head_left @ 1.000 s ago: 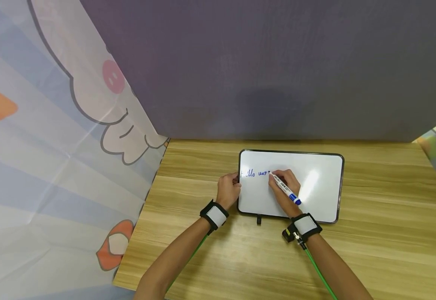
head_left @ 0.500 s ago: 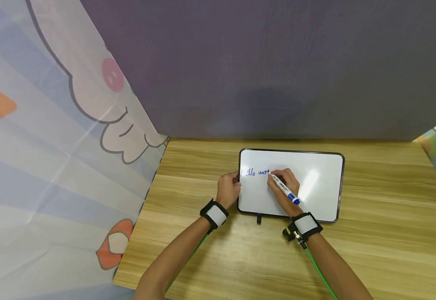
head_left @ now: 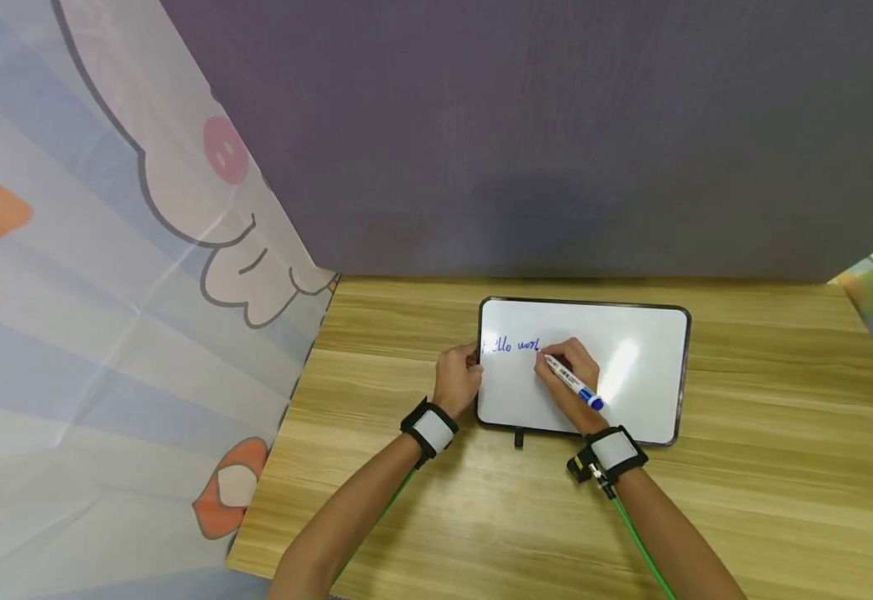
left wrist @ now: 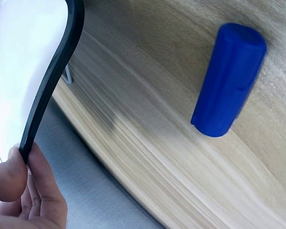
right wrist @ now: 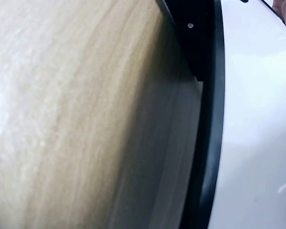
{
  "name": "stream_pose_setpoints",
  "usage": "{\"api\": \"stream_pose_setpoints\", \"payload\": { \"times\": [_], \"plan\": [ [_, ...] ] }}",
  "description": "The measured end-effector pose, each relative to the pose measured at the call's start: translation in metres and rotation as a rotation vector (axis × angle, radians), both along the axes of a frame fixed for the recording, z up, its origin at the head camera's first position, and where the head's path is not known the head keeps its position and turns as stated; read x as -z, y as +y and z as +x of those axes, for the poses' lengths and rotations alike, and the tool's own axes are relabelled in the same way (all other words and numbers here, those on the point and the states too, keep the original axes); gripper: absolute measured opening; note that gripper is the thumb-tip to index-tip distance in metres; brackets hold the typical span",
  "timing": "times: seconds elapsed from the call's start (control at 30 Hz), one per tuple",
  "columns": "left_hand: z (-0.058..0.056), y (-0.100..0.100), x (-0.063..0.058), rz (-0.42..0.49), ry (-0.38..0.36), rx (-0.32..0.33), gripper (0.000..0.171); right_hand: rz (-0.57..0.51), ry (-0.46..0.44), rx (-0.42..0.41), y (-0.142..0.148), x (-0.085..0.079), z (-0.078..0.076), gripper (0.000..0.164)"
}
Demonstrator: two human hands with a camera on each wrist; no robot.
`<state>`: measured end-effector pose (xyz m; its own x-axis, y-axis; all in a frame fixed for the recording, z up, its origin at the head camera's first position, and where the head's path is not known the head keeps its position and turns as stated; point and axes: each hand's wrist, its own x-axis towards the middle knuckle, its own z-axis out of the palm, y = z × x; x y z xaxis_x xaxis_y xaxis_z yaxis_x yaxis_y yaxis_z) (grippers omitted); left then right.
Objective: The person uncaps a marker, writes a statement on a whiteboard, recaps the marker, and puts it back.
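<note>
A white whiteboard point(head_left: 511, 392) with a black frame bears blue handwriting point(head_left: 529, 344) reading roughly "Hello worl". My left hand point(head_left: 457, 379) holds its left edge; in the left wrist view the thumb point(left wrist: 12, 176) and fingers pinch the black frame point(left wrist: 43, 98). My right hand point(head_left: 569, 375) grips a white whiteboard marker point(head_left: 573, 383) with a blue end, its tip at the last letter. On the table in the left wrist view lies a blue marker cap point(left wrist: 231, 78), which the head view does not show. The right hand is outside the right wrist view.
A wooden table point(head_left: 766, 400) lies under the board, with a grey panel point(head_left: 556, 150) behind it. At the lower frame a black foot point(head_left: 519, 438) sticks out, seen close in the right wrist view as a black bracket point(right wrist: 193, 38). A printed cloth point(head_left: 128, 375) hangs at left.
The marker tip has moved slightly downward and another letter stroke, seemingly an "l", has appeared after "wor". The left hand keeps its hold on the board edge.
</note>
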<state>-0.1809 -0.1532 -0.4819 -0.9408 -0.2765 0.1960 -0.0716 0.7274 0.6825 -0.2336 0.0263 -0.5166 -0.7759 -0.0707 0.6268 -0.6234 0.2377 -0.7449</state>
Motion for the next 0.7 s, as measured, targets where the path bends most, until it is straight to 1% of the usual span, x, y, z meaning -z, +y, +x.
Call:
{"api": "stream_pose_setpoints", "payload": {
  "times": [0.07, 0.17, 0.23, 0.33, 0.4, 0.53, 0.7],
  "plan": [
    [0.000, 0.000, -0.001, 0.000, -0.004, -0.004, 0.032, -0.024, -0.009, 0.011, 0.000, 0.000, 0.000, 0.004],
    [0.001, 0.001, -0.004, 0.009, -0.008, -0.007, 0.030, -0.082, -0.058, 0.005, 0.001, -0.003, 0.001, 0.006],
    [0.001, 0.002, -0.005, 0.018, -0.011, -0.007, 0.029, -0.113, -0.106, -0.028, 0.003, -0.007, 0.003, 0.009],
    [0.003, 0.002, -0.005, 0.022, -0.017, -0.010, 0.029, -0.133, -0.124, -0.081, 0.007, -0.010, 0.005, 0.013],
    [0.004, 0.002, -0.004, 0.022, -0.023, -0.014, 0.029, -0.126, -0.114, -0.107, 0.010, -0.011, 0.007, 0.015],
    [0.005, 0.001, -0.003, 0.021, -0.025, -0.012, 0.032, -0.089, -0.104, -0.082, 0.016, -0.009, 0.006, 0.018],
    [0.004, 0.001, -0.005, 0.021, -0.018, -0.009, 0.034, -0.067, -0.113, -0.061, 0.019, -0.010, 0.001, 0.014]
  ]
}}
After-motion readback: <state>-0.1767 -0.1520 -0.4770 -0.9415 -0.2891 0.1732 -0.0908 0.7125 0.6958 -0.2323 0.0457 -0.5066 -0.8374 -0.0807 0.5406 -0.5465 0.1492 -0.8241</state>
